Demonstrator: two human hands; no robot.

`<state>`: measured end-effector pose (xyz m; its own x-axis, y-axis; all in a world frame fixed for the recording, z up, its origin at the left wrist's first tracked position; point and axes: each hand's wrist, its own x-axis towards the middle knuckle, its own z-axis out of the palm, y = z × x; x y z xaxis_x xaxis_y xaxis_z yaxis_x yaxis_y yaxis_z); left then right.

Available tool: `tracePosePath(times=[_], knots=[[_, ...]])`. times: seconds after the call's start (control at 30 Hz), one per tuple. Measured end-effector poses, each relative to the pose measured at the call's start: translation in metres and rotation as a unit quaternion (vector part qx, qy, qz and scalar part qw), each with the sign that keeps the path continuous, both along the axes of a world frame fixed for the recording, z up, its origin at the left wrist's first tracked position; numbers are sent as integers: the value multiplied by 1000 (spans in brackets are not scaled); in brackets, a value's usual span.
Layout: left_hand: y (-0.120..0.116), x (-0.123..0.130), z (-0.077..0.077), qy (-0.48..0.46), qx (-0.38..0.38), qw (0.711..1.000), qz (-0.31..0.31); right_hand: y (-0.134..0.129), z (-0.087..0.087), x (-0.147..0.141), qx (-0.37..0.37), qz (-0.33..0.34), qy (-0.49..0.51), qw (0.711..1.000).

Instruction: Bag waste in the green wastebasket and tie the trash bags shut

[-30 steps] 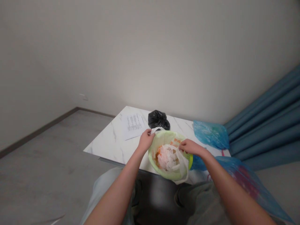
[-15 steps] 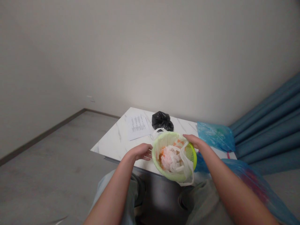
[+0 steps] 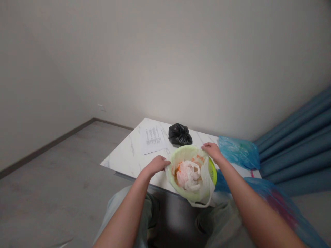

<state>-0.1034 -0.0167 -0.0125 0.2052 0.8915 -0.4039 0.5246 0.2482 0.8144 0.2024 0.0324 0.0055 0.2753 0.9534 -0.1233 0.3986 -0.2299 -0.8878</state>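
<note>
The left hand (image 3: 156, 165) is curved over the left rim of a lime-green plastic basket (image 3: 212, 171), and the right hand (image 3: 210, 151) is placed on the far right of the rim. Both hands are narrowly closed, with the fingers bent over the edge, but whether anything is gripped cannot be told. The basket is seen low in the centre of the frame, lined with a pale green plastic bag (image 3: 182, 155) folded over its rim, so that the basket itself is exposed only on the right. A white plastic bag (image 3: 208, 184) is draped down its near right side, and crumpled white material (image 3: 187, 175) streaked with orange is held inside.

The basket is positioned at the near edge of a white marble-patterned table (image 3: 124, 162). Beyond it, a printed sheet of paper (image 3: 153, 139) is laid on the table, its columns of text too small to be read. A knotted black plastic bag (image 3: 180, 134) is placed just to the right of the sheet, and a crumpled blue plastic bag (image 3: 239, 152) is seen at the right of the table. Blue curtains (image 3: 292, 148) are hung at the right of the frame.
</note>
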Motion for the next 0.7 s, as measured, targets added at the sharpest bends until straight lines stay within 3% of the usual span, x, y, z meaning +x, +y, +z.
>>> tracePosePath(times=[0.13, 0.27, 0.47, 0.6, 0.7], knots=[[2, 8, 6, 76, 100, 992, 18, -7, 6, -7, -6, 123, 15, 992], [3, 16, 14, 149, 181, 971, 36, -16, 11, -14, -28, 197, -38, 979], [10, 28, 15, 117, 206, 971, 26, -26, 13, -16, -55, 296, -62, 952], [16, 36, 17, 27, 223, 974, 11, -24, 13, -3, -24, 264, -153, 952], [20, 36, 16, -8, 231, 972, 39, -12, 11, 13, -3, 145, -182, 973]])
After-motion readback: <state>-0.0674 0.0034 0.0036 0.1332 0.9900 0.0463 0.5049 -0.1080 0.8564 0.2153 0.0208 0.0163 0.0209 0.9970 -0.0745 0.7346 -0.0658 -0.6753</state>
